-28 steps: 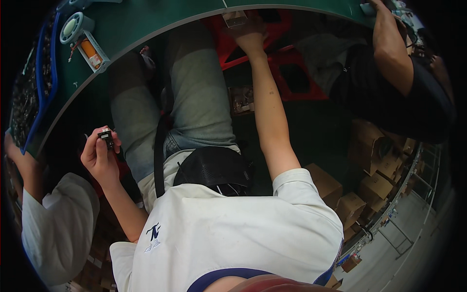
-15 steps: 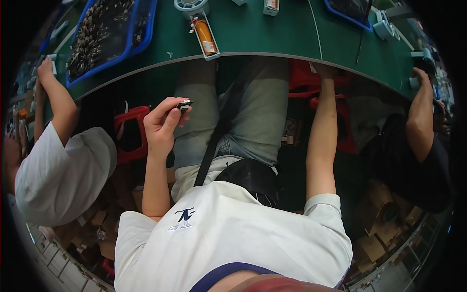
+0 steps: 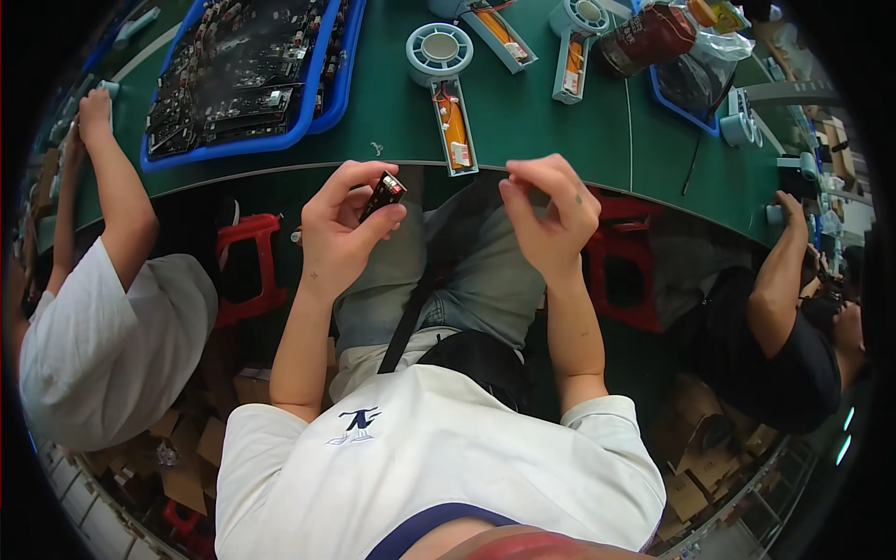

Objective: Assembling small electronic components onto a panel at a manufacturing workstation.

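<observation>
You wear a white short-sleeved T-shirt (image 3: 439,467) with a small dark blue emblem (image 3: 357,422) on its left chest and a dark blue collar band. Above the shirt, a black strap (image 3: 411,313) crosses your grey trousers (image 3: 485,271) to a black pouch (image 3: 481,359). Both forearms are bare.

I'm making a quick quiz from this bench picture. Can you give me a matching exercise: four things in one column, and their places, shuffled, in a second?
Things:
1. small dark part
2. blue tray
3. red stool
4. open fan handle with orange cell

Places:
A. under the table, left of the left hand
B. on the green table, far left
C. at the table's near edge, between the hands
D. in the left hand

Pairs: 1-D, 2-B, 3-A, 4-C
</observation>
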A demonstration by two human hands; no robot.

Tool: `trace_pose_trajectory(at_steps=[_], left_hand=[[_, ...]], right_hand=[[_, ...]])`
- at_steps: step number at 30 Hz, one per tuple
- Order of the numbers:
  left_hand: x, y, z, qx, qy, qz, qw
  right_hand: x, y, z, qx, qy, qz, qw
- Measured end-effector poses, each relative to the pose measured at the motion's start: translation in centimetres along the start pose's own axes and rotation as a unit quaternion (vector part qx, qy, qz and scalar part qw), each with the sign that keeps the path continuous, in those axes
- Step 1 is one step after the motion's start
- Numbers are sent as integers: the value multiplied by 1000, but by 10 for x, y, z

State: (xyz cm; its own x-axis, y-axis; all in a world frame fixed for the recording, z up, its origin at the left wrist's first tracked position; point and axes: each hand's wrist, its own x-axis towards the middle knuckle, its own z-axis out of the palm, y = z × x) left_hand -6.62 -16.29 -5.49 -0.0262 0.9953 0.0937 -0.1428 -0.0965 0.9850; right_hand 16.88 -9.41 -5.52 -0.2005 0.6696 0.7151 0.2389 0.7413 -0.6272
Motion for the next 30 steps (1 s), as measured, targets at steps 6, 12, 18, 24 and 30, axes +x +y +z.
trace_pose_trajectory(at_steps=[6,12,18,24,30], left_hand=[[36,5,20,-43,62,29,997],[65,8,25,-2,66,32,997],[82,2,27,11,53,55,997],[86,-3,25,48,28,63,996],[79,-3,19,-27,46,48,997]], right_hand=[[47,-8,40,-108,-20,125,986],[56,2,37,-6,-14,198,980],[57,10,49,-62,5,94,994],[52,22,55,7,7,98,995],[55,21,54,86,-85,65,991]])
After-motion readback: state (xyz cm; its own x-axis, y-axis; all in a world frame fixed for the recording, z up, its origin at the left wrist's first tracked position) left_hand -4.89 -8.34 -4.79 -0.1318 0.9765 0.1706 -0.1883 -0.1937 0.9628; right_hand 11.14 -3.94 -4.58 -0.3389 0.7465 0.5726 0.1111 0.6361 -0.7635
